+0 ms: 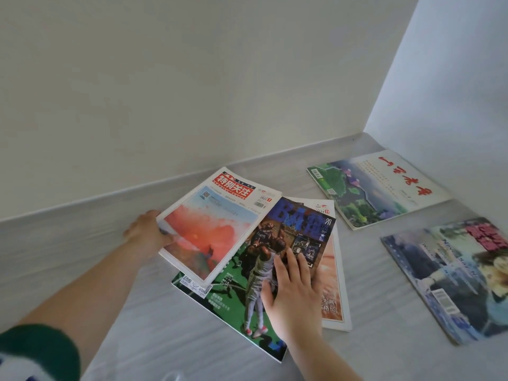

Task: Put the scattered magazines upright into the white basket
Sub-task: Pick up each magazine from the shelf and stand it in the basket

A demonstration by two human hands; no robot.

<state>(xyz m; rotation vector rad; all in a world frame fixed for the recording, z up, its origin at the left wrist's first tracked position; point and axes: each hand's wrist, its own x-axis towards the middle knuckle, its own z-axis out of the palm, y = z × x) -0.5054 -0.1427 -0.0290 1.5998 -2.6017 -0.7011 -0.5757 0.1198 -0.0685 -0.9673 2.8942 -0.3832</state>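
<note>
Several magazines lie on a light grey surface. My left hand (147, 234) grips the left edge of a magazine with a red title and an orange sunset cover (217, 229), lifting it slightly. It overlaps a basketball magazine (247, 287), on which my right hand (292, 292) rests flat with fingers spread. Under that lies a pale peach-covered magazine (334, 284). Apart to the right lie a landscape magazine with red calligraphy (376, 188) and a blue-toned magazine (450, 279). No white basket is in view.
The grey surface (137, 339) meets a white wall behind, with a grey skirting strip (82, 224) along it. A second white wall closes the right side at the corner (362, 133). A green and white sleeve shows at bottom left.
</note>
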